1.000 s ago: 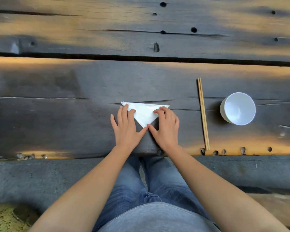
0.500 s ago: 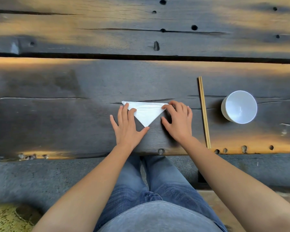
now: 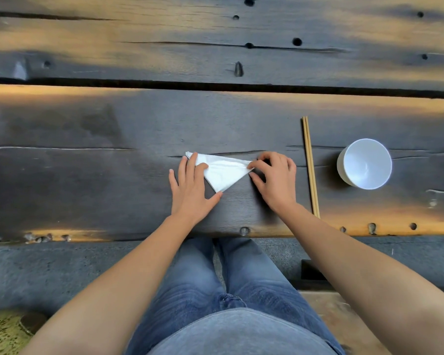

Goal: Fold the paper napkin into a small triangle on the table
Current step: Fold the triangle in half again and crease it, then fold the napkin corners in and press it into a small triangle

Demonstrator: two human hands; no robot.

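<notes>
The left hand point(image 3: 190, 190) lies flat, pinning the white napkin point(image 3: 222, 172) at its 9 o'clock corner on the dark table point(image 3: 87, 175). The right hand point(image 3: 276, 180) apparently pinches the 3 o'clock corner. The triangle's long edge runs 9 to 3; its tip points to 6. Chopsticks point(image 3: 310, 167) and a bowl point(image 3: 364, 163) lie at 3; bare wood at 9.
</notes>
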